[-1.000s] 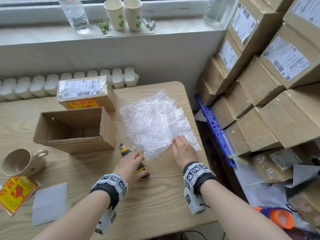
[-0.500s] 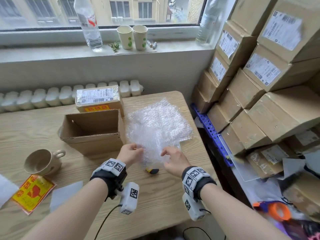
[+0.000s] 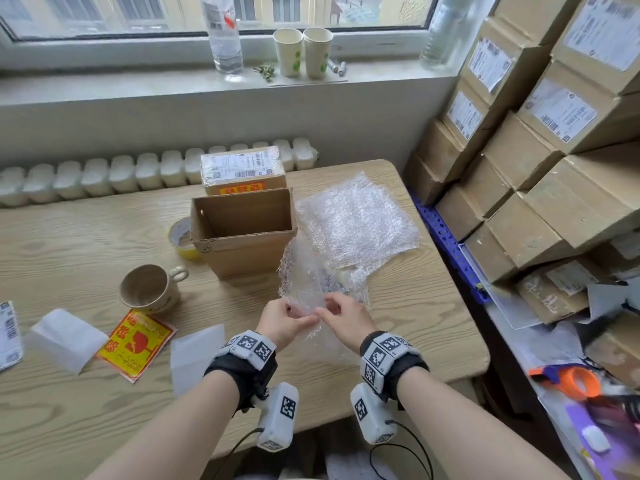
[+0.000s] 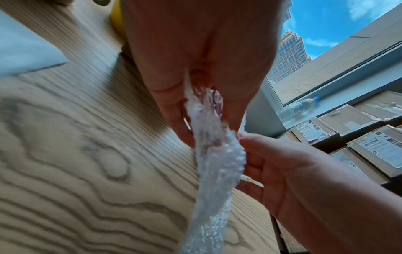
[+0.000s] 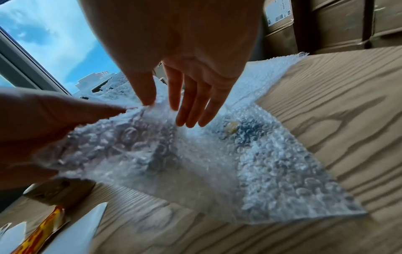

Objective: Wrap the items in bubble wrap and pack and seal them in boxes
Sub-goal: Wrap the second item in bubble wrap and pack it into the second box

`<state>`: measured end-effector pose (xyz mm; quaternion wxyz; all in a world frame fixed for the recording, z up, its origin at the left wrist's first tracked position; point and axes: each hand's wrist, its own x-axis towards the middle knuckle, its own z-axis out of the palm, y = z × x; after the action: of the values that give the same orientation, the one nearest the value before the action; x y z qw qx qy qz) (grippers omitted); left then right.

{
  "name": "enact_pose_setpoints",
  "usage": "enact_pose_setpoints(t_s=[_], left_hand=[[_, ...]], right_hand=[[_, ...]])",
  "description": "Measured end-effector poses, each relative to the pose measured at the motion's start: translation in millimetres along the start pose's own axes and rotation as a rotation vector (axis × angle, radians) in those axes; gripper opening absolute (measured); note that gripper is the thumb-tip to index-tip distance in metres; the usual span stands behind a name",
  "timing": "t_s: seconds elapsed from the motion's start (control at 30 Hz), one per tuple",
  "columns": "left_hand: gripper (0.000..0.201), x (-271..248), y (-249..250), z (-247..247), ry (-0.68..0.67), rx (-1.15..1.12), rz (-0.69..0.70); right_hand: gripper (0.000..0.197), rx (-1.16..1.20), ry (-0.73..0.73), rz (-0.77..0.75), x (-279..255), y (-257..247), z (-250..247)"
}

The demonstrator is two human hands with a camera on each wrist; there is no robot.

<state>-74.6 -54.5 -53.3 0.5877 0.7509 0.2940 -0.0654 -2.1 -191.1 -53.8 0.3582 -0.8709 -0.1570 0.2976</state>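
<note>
We have one sheet of bubble wrap [image 3: 311, 282] lifted by its near edge off the surface [image 3: 86, 233], and both grips are on it: the left hand [image 3: 282, 322] pinches the edge between thumb and fingers, and the right hand [image 3: 341, 320] pinches it just beside, its other fingers [image 5: 191, 103] hanging straight. Under the sheet a dark and yellow item [image 5: 241, 130] shows through the bubbles; we judge it is the thing being wrapped, though what it is we cannot tell.

To do this step well, we should draw the lifted edge over the item and keep the film taut between the two grips, so it folds cleanly instead of bunching. The item ought to stay mid-sheet, with spare wrap on each side to tuck in. The film is light and springy, so one hand should pin each fold while the other rolls.

The open cardboard box [image 3: 242, 233] stands upright just beyond the sheet, and what we see of its inside holds nothing. Behind it sits a sealed, labelled box [image 3: 242, 169]. A beige mug [image 3: 150, 289] lies tilted to the left, nothing visible in it. More bubble wrap [image 3: 360, 220] lies flat to the right of the box, and a tape roll [image 3: 181, 237] sits at its left side.
</note>
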Motion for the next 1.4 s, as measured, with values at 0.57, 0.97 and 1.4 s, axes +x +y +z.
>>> enact_pose_setpoints(t_s=[0.57, 0.97, 1.4], left_hand=[[0.034, -11.2, -65.0, -110.1, 0.248, 0.027, -0.199], [0.093, -3.1, -83.4, -206.8, 0.585, 0.539, -0.067], [0.100, 28.1, -86.7, -223.0, 0.451, 0.359, -0.229]], right_hand=[[0.014, 0.043, 0.089, 0.000, 14.5, -46.0, 45.4], [0.016, -0.021, 0.023, -0.025, 29.1, -69.8, 77.6], [0.013, -0.081, -0.013, 0.040, 34.5, -67.7, 90.6]])
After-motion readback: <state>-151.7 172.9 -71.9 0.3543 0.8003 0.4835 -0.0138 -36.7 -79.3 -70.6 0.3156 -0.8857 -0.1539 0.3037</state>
